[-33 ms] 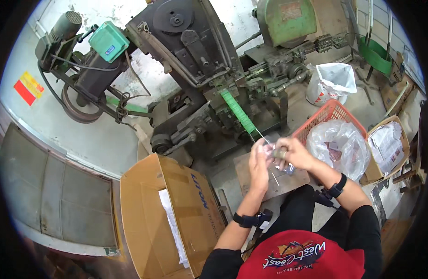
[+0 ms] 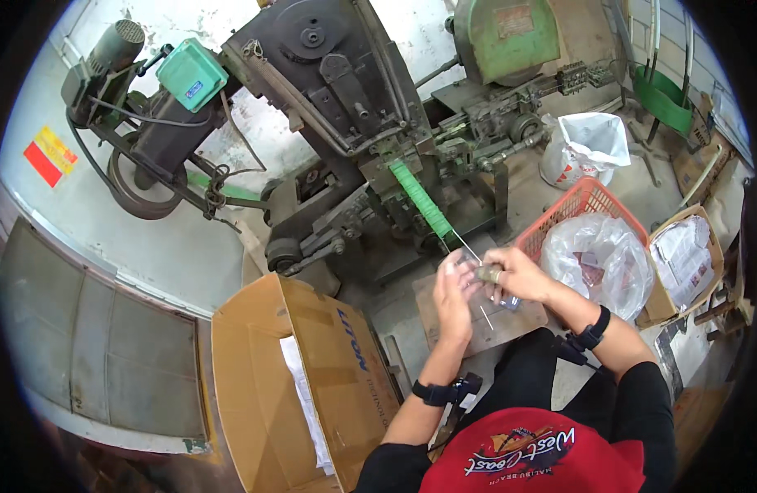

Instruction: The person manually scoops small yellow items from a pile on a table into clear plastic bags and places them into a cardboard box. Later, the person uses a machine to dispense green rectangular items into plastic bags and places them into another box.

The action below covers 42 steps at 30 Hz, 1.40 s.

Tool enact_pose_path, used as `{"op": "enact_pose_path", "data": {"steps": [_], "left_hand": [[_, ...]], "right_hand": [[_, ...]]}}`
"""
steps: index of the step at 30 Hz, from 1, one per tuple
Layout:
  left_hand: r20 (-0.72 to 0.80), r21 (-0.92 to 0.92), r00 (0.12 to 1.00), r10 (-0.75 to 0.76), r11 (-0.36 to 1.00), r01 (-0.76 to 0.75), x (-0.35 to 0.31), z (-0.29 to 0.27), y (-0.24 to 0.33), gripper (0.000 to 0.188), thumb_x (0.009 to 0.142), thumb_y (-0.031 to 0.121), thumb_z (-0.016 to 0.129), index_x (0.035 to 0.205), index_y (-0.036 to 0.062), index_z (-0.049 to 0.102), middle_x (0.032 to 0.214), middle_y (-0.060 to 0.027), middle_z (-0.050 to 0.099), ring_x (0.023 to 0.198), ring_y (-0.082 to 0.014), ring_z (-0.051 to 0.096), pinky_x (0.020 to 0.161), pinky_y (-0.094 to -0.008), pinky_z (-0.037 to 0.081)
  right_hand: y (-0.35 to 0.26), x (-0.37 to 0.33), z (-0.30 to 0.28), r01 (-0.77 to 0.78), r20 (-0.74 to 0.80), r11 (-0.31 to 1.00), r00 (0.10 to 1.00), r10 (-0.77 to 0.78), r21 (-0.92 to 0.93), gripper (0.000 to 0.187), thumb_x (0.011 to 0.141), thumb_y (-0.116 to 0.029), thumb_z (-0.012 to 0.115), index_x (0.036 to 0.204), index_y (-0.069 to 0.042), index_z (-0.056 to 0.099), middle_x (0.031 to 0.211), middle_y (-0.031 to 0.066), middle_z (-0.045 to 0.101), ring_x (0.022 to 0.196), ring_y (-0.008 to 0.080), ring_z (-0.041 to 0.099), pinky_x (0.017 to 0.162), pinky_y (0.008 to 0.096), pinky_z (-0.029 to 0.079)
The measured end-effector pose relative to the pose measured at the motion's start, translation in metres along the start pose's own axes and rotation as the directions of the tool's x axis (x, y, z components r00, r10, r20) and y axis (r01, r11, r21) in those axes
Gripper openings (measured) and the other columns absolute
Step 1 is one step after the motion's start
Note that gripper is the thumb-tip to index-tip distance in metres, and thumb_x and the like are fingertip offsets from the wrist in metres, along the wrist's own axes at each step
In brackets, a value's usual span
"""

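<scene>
My left hand [image 2: 454, 296] and my right hand [image 2: 516, 276] are close together just beyond the lower end of a green-wrapped bar [image 2: 420, 200] on the machine. Both hands' fingers curl inward around something clear and shiny, too blurred to name. A tan band wraps one finger of my right hand. Two thin rods run from the end of the green bar toward my fingers. Another thin pale rod [image 2: 486, 317] shows below the hands, over a flat brown board [image 2: 510, 323]. A small bluish clear piece [image 2: 511, 303] is under my right hand.
A dark machine [image 2: 337, 90] with a green guard [image 2: 510, 41] stands ahead. To the left is an open cardboard box [image 2: 255, 394]. On the right are a red basket [image 2: 599, 197], a clear plastic bag [image 2: 617, 246], a paper-filled carton [image 2: 711, 283] and a white sack [image 2: 592, 135].
My left hand has shifted slightly left and down. The two thin rods at the green bar's end are more plainly visible between my hands and the machine.
</scene>
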State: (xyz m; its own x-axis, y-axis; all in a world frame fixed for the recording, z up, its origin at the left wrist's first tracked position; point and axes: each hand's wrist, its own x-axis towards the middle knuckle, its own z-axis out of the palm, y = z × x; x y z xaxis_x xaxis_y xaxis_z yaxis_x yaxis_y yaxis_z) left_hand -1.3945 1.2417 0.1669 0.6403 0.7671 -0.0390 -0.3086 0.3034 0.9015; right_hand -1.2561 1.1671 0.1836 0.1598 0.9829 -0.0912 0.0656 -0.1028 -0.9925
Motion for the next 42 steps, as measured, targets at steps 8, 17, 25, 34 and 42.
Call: {"op": "enact_pose_path", "data": {"steps": [8,17,25,34,42], "left_hand": [[-0.140,-0.118,0.917,-0.374,0.926,0.360,-0.050,-0.063,-0.045,0.050,0.095,0.046,0.032,0.119,0.0029,0.043,0.105,-0.0132,0.058,0.090,-0.0230,0.061,0.068,-0.0343,0.052],[0.146,-0.317,0.883,-0.445,0.825,0.468,-0.054,-0.021,-0.099,0.052,0.096,0.046,0.031,0.125,0.0036,0.039,0.112,-0.0142,0.054,0.095,-0.0249,0.059,0.076,-0.0375,0.050],[0.079,-0.370,0.898,-0.434,0.824,0.430,-0.038,0.000,-0.086,0.056,0.095,0.050,0.028,0.120,0.0016,0.041,0.109,-0.0159,0.056,0.097,-0.0271,0.058,0.077,-0.0371,0.049],[-0.005,-0.315,0.891,-0.453,0.847,0.429,-0.043,-0.002,-0.082,0.045,0.096,0.044,0.028,0.114,0.0069,0.046,0.106,-0.0114,0.059,0.092,-0.0243,0.061,0.068,-0.0401,0.054],[-0.028,-0.187,0.799,-0.601,0.788,0.586,-0.034,0.017,-0.076,0.040,0.095,0.041,0.032,0.107,0.0083,0.051,0.091,-0.0064,0.063,0.075,-0.0188,0.064,0.056,-0.0342,0.054]], "right_hand": [[-0.016,0.102,-0.021,0.072,-0.045,0.579,0.982,-0.186,-0.812,0.061,0.073,0.001,0.052,0.129,-0.020,0.039,0.113,0.0233,0.048,0.102,0.0372,0.054,0.083,0.0428,0.045],[0.006,0.129,-0.015,0.047,0.030,0.497,0.999,-0.042,-0.867,0.037,0.070,0.000,0.054,0.105,-0.011,0.059,0.105,0.0207,0.056,0.097,0.0356,0.056,0.079,0.0409,0.046],[0.040,0.045,-0.019,0.139,-0.057,0.853,0.979,-0.193,-0.503,0.018,0.077,-0.004,0.061,0.094,0.001,0.064,0.089,0.0142,0.063,0.082,0.0241,0.061,0.072,0.0328,0.047],[0.051,-0.016,0.003,0.149,-0.053,0.799,0.974,-0.220,-0.583,0.017,0.075,-0.005,0.056,0.090,-0.001,0.064,0.085,0.0167,0.064,0.080,0.0306,0.062,0.069,0.0386,0.048],[0.043,-0.046,0.017,0.027,-0.211,0.599,0.922,-0.324,-0.800,0.021,0.066,-0.004,0.056,0.086,-0.005,0.063,0.082,0.0143,0.058,0.077,0.0344,0.058,0.066,0.0433,0.046]]}}
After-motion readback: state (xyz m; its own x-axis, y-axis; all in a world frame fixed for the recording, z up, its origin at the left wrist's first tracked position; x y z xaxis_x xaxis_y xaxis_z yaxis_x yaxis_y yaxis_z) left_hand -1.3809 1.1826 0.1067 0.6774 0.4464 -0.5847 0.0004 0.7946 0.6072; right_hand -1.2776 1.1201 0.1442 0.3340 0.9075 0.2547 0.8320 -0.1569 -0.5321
